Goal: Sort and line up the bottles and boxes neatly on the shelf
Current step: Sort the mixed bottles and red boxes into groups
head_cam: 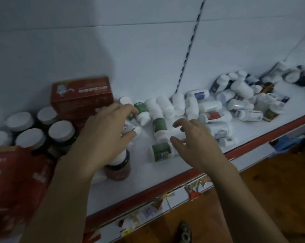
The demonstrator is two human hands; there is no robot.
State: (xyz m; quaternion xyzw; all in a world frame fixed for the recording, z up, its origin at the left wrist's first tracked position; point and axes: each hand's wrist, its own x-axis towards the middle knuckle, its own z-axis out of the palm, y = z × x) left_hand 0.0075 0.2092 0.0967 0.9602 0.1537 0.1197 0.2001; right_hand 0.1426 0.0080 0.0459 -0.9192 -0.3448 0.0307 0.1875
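Both are held over the shelf — the left hand spread, the right hand loosely curled, nothing gripped. White bottles are strewn on their sides mid-shelf and rightward — jars and a box are stood at left.

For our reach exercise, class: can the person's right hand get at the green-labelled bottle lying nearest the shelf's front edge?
Probably yes: the right hand hovers open just beside the green-labelled bottle, with nothing between them on the shelf.
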